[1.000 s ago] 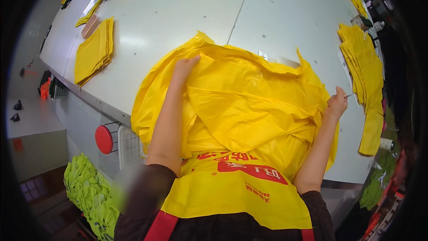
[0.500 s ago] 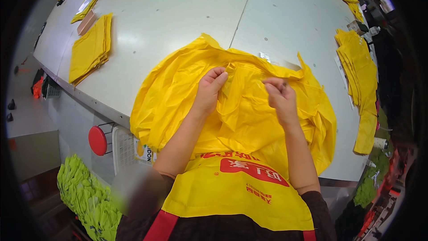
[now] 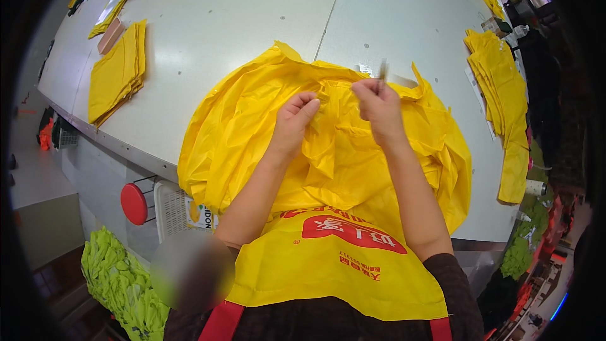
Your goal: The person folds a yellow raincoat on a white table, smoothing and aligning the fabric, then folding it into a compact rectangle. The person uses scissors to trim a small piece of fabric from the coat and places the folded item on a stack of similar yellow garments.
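Note:
A large, crumpled yellow plastic-like garment (image 3: 252, 113) is spread over the near side of the table, and its front part hangs down over my lap. My left hand (image 3: 293, 123) pinches a fold of it near the middle, thumb against forefinger. To the right of that, my right hand (image 3: 382, 110) is closed just above the cloth. A slim greyish tool (image 3: 383, 69), blurred, sticks up from its fingers; its exact kind is unclear. Whether the right fingertips also hold a bit of thread or cloth does not show.
Folded yellow stacks lie on the pale table (image 3: 240, 19): one stack (image 3: 120, 72) at left, another (image 3: 502, 95) at right. A pinkish box (image 3: 110, 36) sits beside the left stack. Below the table's left edge are a red stool (image 3: 134, 204), a white basket (image 3: 169, 208) and a lime-green pile (image 3: 120, 284).
My right hand has risen and moved a little left, closer to my left hand, and the slim tool now points up from it. The left hand keeps its pinch. The view has shifted slightly.

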Demonstrator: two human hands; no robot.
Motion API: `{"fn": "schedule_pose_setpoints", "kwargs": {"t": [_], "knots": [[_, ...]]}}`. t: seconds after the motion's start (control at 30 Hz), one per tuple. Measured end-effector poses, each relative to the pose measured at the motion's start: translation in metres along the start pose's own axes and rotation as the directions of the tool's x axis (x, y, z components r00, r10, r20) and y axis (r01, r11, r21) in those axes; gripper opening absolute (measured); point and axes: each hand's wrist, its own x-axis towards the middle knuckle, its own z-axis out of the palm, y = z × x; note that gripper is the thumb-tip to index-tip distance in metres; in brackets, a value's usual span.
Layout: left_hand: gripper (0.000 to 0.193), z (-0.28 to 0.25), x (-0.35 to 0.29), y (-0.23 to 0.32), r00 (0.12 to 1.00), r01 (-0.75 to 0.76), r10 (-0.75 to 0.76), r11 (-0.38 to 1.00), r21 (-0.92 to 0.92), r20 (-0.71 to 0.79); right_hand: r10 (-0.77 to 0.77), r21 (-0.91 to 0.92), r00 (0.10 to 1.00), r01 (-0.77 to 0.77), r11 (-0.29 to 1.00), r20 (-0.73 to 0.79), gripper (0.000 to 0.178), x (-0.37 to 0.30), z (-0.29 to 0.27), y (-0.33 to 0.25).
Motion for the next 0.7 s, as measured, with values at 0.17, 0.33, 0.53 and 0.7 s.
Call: {"fn": "schedule_pose_setpoints", "kwargs": {"t": [0.17, 0.33, 0.53, 0.7], "knots": [[0.014, -0.048, 0.038, 0.040, 0.907, -0.238, 0.390, 0.787, 0.569, -0.160, -0.224, -0.317, 0.920, 0.118, 0.941, -0.321, 0.016, -0.019, -0.100, -0.020], [0.016, -0.112, 0.059, 0.063, 0.827, -0.068, 0.528, 0.436, 0.897, -0.194, -0.446, -0.819, 0.752, -0.213, 0.532, -0.485, 0.029, -0.051, -0.321, 0.014], [0.018, -0.020, 0.036, 0.020, 0.803, -0.450, 0.445, 0.017, 0.893, 0.396, -0.084, -0.670, 0.732, -0.562, 0.486, -0.676, 0.031, -0.121, -0.500, 0.129], [0.054, 0.031, 0.057, -0.051, 0.756, -0.632, 0.066, -0.185, 0.752, 0.652, -0.198, -0.693, 0.758, -0.413, 0.591, -0.621, 0.035, -0.107, -0.477, 0.116]]}}
